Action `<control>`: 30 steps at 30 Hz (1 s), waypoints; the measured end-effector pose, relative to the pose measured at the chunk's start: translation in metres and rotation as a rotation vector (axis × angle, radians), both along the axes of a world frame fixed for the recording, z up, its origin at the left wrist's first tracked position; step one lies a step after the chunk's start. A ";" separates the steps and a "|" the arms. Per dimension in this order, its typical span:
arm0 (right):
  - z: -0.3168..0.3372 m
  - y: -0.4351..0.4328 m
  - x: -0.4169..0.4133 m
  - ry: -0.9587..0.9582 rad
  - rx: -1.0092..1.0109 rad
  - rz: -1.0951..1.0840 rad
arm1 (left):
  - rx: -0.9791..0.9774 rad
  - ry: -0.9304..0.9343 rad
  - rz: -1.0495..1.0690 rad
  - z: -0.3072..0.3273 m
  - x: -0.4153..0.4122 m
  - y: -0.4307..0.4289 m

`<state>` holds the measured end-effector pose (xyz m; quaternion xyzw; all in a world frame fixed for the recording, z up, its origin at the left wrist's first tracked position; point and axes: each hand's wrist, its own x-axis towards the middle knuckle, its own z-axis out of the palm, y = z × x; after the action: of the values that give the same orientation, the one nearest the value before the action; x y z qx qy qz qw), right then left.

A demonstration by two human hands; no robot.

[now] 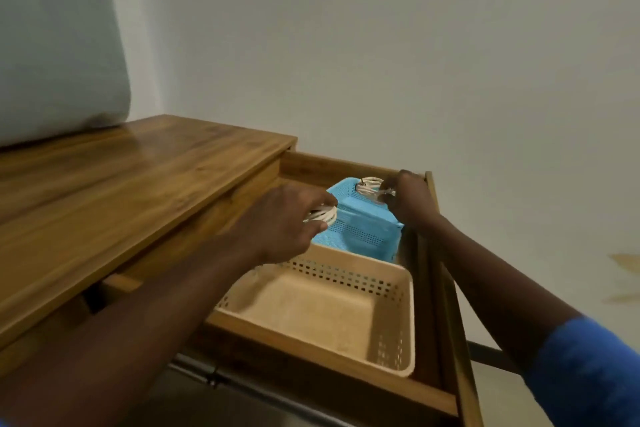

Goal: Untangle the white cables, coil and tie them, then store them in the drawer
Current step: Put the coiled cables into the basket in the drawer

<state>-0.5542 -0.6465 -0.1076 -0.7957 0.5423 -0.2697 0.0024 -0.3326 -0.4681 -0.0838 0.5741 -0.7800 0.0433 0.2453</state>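
Note:
The wooden drawer (446, 288) stands pulled out of the desk. Inside it sit a blue perforated basket (367, 225) at the back and a beige perforated basket (332, 315) in front. My left hand (287, 218) grips a coiled white cable (322, 215) at the blue basket's left rim. My right hand (408, 198) holds a second coiled white cable (369, 185) over the blue basket's far corner. The beige basket looks empty. Most of each coil is hidden by my fingers.
The wooden desk top (121, 191) runs to the left, with a large white cushion-like object (59, 45) on its far end. A plain wall rises behind. A metal bar (242, 388) runs below the drawer's front.

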 end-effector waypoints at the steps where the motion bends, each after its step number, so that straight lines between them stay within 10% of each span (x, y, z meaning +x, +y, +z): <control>1: -0.006 -0.010 -0.003 0.006 0.020 -0.015 | 0.028 -0.014 0.012 -0.003 -0.006 -0.018; 17: -0.043 -0.046 -0.018 0.338 0.124 0.008 | 0.631 -0.125 -0.120 -0.061 -0.112 -0.137; 24: -0.023 -0.052 -0.043 0.473 0.156 0.102 | 0.628 -0.006 -0.080 -0.069 -0.144 -0.139; 30: -0.023 -0.036 -0.044 0.213 0.055 0.129 | 0.394 -0.105 -0.011 -0.050 -0.127 -0.109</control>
<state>-0.5980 -0.6829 -0.1306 -0.8526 0.4946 -0.1681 -0.0159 -0.4600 -0.5770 -0.1340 0.6038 -0.7881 -0.0816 0.0873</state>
